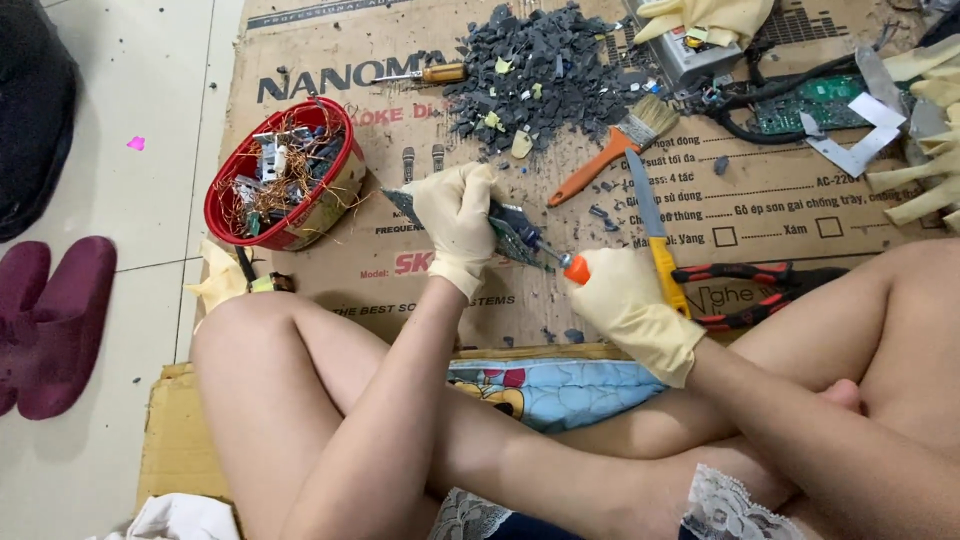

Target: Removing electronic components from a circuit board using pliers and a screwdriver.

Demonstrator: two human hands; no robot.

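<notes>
While left hand (pixel 455 222) fingers clench circuit board (pixel 512 232), right hand (pixel 628 308) grips screwdriver (pixel 572 265).

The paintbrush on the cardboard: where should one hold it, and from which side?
Grip the paintbrush by its orange handle, coming from the lower left. The handle lies flat and bare, pointing that way, while the bristle end touches the pile of dark chips.

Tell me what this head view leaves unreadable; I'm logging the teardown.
- Circuit board: middle hidden by the gloved left hand.
- Screwdriver: handle buried in the right hand; tip too small to type.
- Red bowl: its parts are too tangled to sort.
- Gloves: cut by the right edge.
</notes>
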